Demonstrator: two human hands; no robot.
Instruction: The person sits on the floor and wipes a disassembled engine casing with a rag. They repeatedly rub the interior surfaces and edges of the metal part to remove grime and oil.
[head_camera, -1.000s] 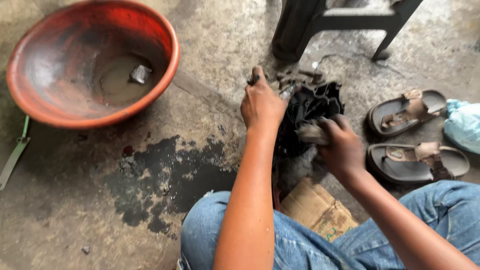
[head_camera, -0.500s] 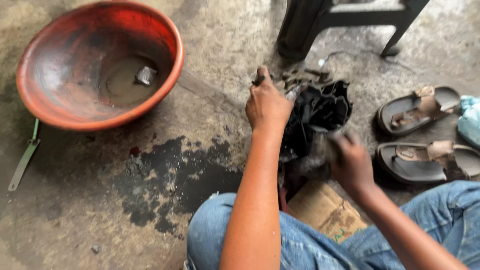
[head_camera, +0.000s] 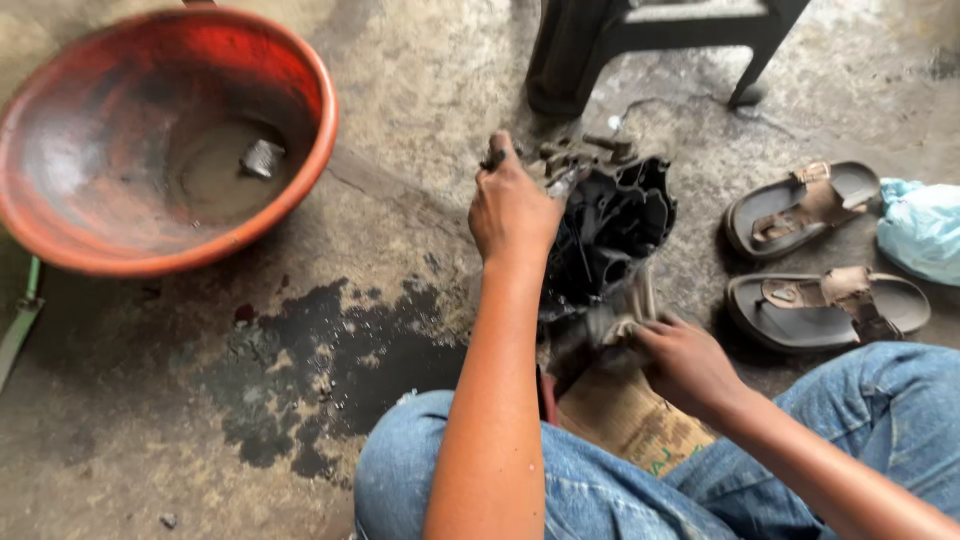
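A black, greasy engine casing (head_camera: 610, 235) stands on the concrete floor in front of my knees. My left hand (head_camera: 512, 205) grips its upper left edge near some protruding studs. My right hand (head_camera: 685, 362) is closed on a dirty brush (head_camera: 620, 318) pressed against the casing's lower right side. A piece of brown cardboard (head_camera: 630, 420) lies under the casing, between my legs in blue jeans.
A large red basin (head_camera: 150, 140) with murky liquid and a small metal part sits at the upper left. A dark oil stain (head_camera: 330, 370) spreads on the floor. A pair of sandals (head_camera: 810, 255), a light-blue plastic bag (head_camera: 925, 228) and black stool legs (head_camera: 640, 40) lie beyond.
My right hand has moved lower along the casing's right side. The left hand keeps its hold on the top edge.
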